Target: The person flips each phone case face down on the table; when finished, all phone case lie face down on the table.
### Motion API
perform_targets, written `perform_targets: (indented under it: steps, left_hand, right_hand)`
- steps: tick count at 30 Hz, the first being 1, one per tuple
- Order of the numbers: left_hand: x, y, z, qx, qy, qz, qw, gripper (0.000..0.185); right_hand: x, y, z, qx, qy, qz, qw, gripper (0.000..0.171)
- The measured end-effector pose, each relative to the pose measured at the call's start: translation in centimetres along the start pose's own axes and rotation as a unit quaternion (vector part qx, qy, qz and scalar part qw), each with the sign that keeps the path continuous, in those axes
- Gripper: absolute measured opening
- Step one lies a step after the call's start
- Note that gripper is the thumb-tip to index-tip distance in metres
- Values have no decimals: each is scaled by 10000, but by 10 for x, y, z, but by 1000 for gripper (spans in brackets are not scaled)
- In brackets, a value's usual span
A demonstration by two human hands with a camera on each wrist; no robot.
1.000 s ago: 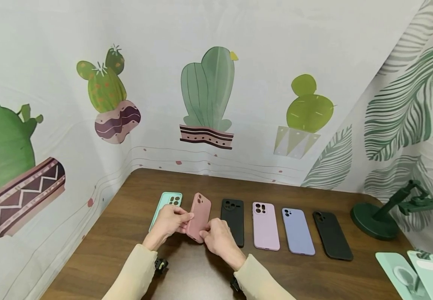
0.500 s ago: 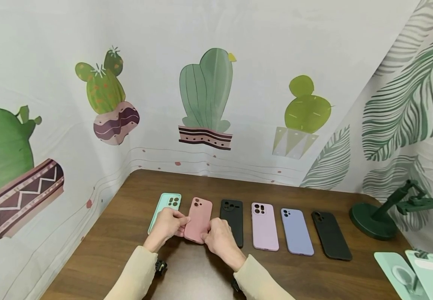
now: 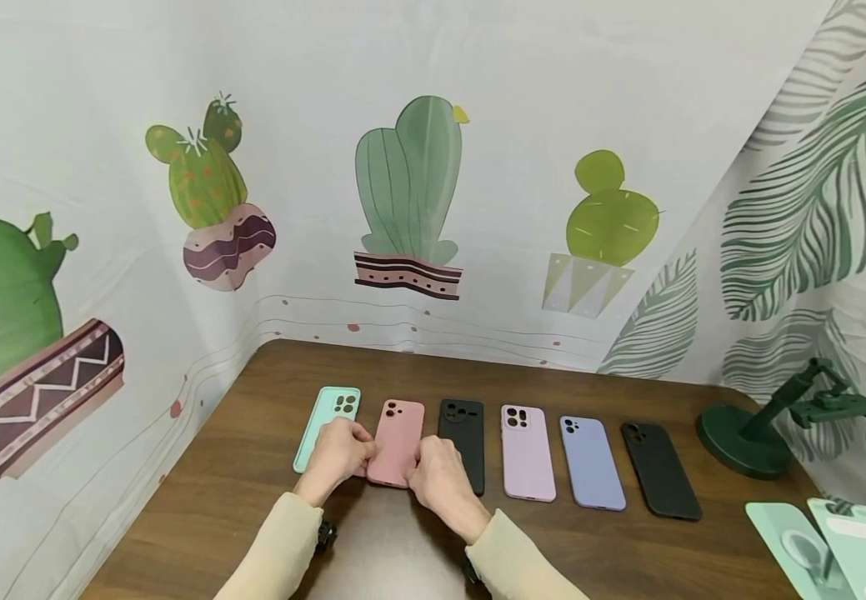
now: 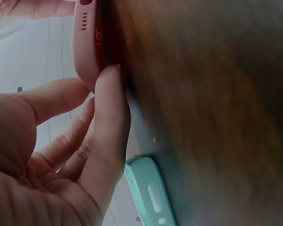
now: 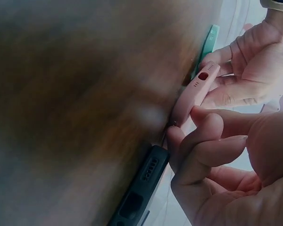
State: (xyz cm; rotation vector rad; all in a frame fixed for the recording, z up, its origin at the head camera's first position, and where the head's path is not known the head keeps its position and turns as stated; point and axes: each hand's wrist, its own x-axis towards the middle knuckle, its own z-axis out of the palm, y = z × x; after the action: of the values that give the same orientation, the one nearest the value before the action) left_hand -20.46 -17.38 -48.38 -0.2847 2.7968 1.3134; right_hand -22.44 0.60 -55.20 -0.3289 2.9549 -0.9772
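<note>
Nearest to me, my left hand [image 3: 338, 450] and my right hand [image 3: 436, 475] meet at the near end of the dusty pink phone case [image 3: 397, 442], one on each bottom corner. Both hands pinch it with curled fingertips; I think this two-sided grip keeps the case straight in its row. The right wrist view shows its near end [image 5: 191, 96] lifted a little off the table [image 3: 252, 500], with the far part touching the wood. The case looks like soft matte silicone, with rounded corners, a charging hole and small speaker slots on the bottom edge.

Just left of the pink case lies a mint green case [image 3: 325, 417], partly hidden by my left hand. Just right of the pink case is a black case [image 3: 463, 442], then further right a pale lilac case [image 3: 526, 452], a periwinkle case [image 3: 591, 462] and another black case [image 3: 660, 468]. All lie back up, camera holes at the far end, probably for easy comparing.

Well to the right of the pink case stands a dark green stand [image 3: 748, 437] with a round base. Behind everything hangs a cloth with printed cacti [image 3: 407, 192].
</note>
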Motion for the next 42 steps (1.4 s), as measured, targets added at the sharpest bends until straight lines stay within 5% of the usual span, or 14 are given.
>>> perform_targets:
  steps: [14,22,29,36,40,42]
  left_hand:
    - [-3,4,1,714,64,224,9972,11]
    - [36,-42,23,925,-4,483,9945,15]
    - [21,-24,14,721,45,333,9968,8]
    - [23,-39,12,1113,464,664,9905,14]
    - [-3,-14,-11,1096,730,628,9893,17]
    - [-10,-9,-20,1163,831,604,9879,19]
  right_hand:
    - [2,3,2,-124,73,-98,9998,36]
    - [1,4,2,-100,21,-102,9999,33]
    - [-1,3,-2,53,33,-164,9998,32]
    - [-9,-5,-19,529,-40,-254,9983,21]
    - [-12,-10,-28,729,-39,-382,9966,4]
    - [-12,-11,-28,797,-94,-367,9961,9]
